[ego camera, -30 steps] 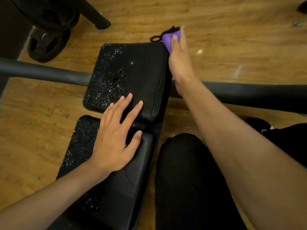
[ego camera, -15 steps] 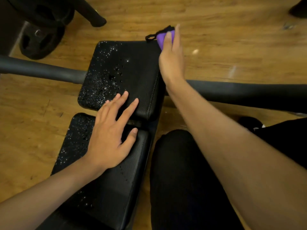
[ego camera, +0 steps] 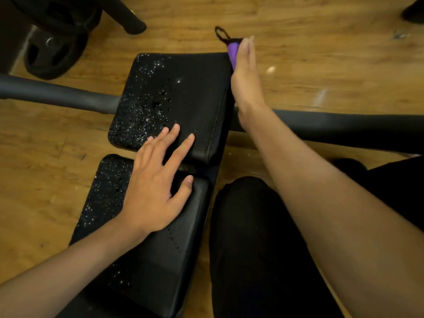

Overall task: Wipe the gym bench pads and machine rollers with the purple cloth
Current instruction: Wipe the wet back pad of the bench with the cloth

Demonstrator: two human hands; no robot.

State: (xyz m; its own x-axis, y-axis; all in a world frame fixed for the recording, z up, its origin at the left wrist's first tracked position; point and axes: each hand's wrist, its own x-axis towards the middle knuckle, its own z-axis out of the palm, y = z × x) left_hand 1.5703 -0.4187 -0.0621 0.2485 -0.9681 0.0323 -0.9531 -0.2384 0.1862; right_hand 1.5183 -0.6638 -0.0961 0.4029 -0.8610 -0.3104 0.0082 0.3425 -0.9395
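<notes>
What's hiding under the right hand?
A purple cloth, pressed by the right hand against the right side of the far pad. Only its tip and a black loop show; the hand covers the rest.

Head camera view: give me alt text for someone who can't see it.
The right hand presses a small purple cloth with a black loop against the far right edge of a black padded bench pad speckled with droplets. The left hand rests flat across the gap between that pad and a nearer black pad, above a wooden floor.
</notes>
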